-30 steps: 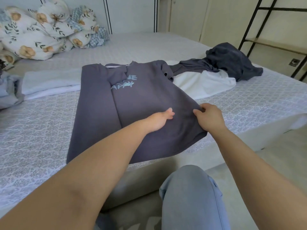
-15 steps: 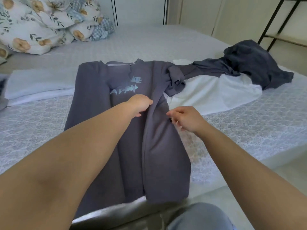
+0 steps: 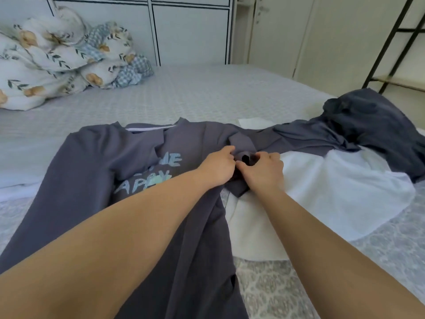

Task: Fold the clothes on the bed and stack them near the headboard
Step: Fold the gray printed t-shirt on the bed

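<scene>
We are leaning in from the foot side, and nearest to us the lower body of the grey sweatshirt (image 3: 76,171) is lying flat on the patterned bedspread (image 3: 271,286), its right edge already turned inward, which looks like the first lengthwise fold. We are keeping it spread flat so the fold lines stay straight.

Further in, we are working with both hands at the sweatshirt's right sleeve cuff (image 3: 245,159), which is lying bunched over the chest beside the pale blue lettering (image 3: 147,178). Our left hand (image 3: 217,168) is curling its fingers onto the sleeve fabric just left of the cuff, and our right hand (image 3: 264,172) is pinching the cuff's edge between thumb and fingers; the two hands are almost touching. We judge that we are straightening the sleeve so it can lie flat across the body.

Under the sleeve and to the right a white garment (image 3: 345,194) is lying spread out, and a dark blue garment (image 3: 372,125) is sitting crumpled beyond it, both unfolded.

Farthest away, the floral duvet (image 3: 57,65) is bundled against the headboard (image 3: 190,31), where the stack belongs.
</scene>
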